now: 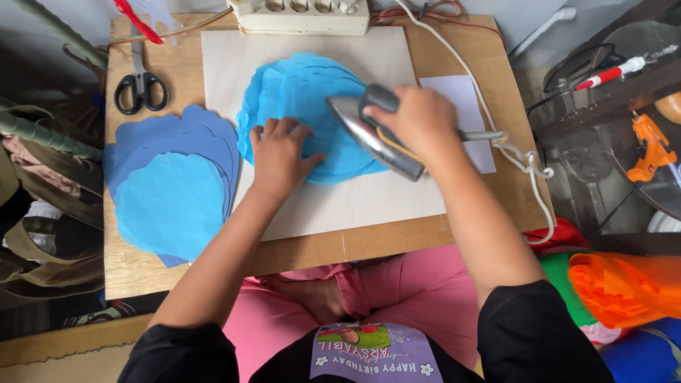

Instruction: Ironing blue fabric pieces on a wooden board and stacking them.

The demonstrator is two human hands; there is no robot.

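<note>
The blue paper shape point(312, 106) lies on the pale board point(340, 198), held flat by the left hand point(280, 156), its fingers spread. To their right, the iron point(372, 138) is gripped by the right hand point(422, 120), fingers wrapped round its handle. The pressing is judged best done with the sole kept flat and moving, well off those fingertips.

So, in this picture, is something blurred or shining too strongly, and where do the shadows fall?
Head view: soft, even light. The iron under the right hand has a mild sheen on its metal side, no harsh glare. The left hand casts only a faint shadow on the blue sheet. Hands are sharp; straight table edges bow slightly toward the frame corners.
</note>
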